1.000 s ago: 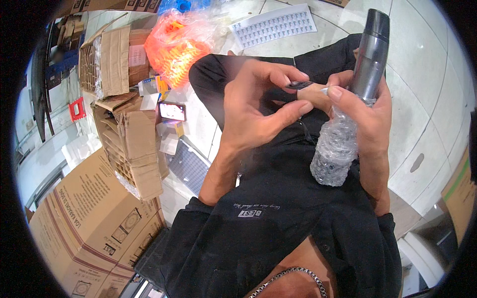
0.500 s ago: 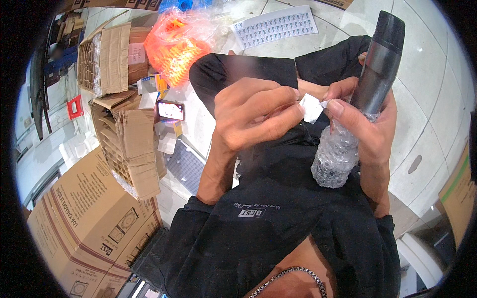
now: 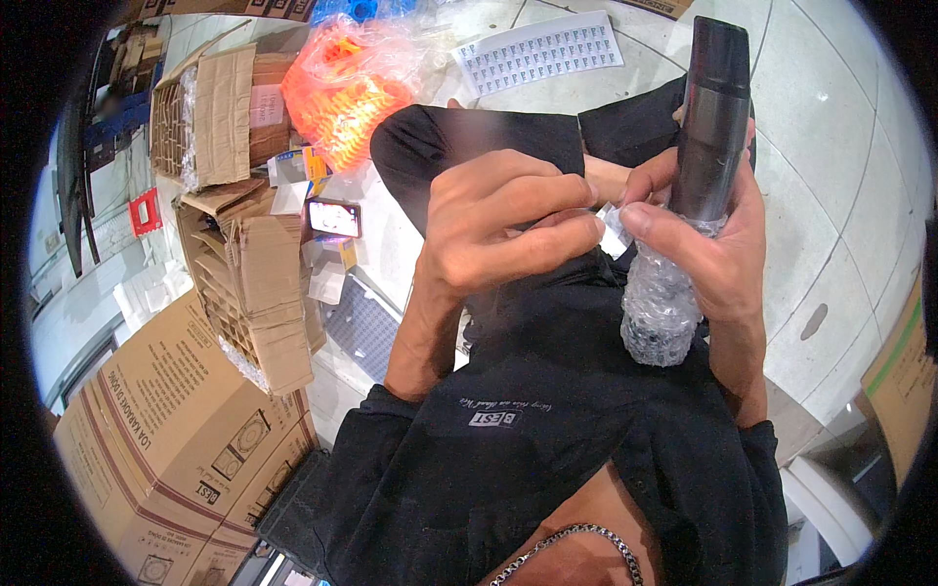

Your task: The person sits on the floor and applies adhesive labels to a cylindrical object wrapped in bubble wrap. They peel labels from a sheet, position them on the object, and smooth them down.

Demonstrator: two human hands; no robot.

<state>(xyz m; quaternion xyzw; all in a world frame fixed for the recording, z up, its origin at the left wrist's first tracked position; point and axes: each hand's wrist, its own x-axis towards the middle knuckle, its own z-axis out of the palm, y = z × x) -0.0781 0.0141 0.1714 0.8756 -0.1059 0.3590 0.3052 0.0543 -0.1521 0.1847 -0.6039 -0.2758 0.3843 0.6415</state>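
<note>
Right fingers (image 3: 674,234) grip a black tube (image 3: 710,146), left fingers (image 3: 547,201) near-pinched, hold unclear; white slip (image 3: 614,235) between seems mid-peel, wants gentle tugging.

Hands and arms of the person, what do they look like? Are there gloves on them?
No gloves: the left hand and right hand are bare. The forearms are uncovered too, with no watch or bracelet showing. Black sleeves end near the elbows.
</note>
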